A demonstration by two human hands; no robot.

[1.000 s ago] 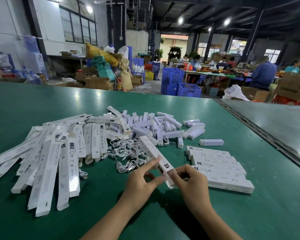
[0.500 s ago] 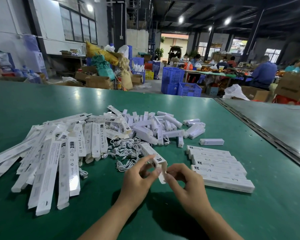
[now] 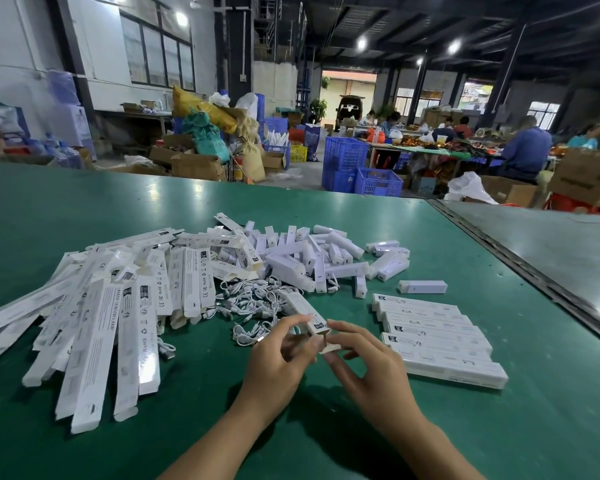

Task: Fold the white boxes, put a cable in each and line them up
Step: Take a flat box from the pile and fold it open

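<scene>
Our left hand [image 3: 284, 355] grips the near end of the white box [image 3: 303, 310], our right hand [image 3: 368, 362] pinches its open flap. Its length points away from both hands, slightly leftward.

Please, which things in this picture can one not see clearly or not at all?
Head view, the only one:
Inside of the held box: hidden by its walls, the left hand and right hand; a cable inside cannot be told.
The lined-up boxes: closed, contents hidden.
The flat boxes: pile cut off by the left edge; small print blurred.
</scene>
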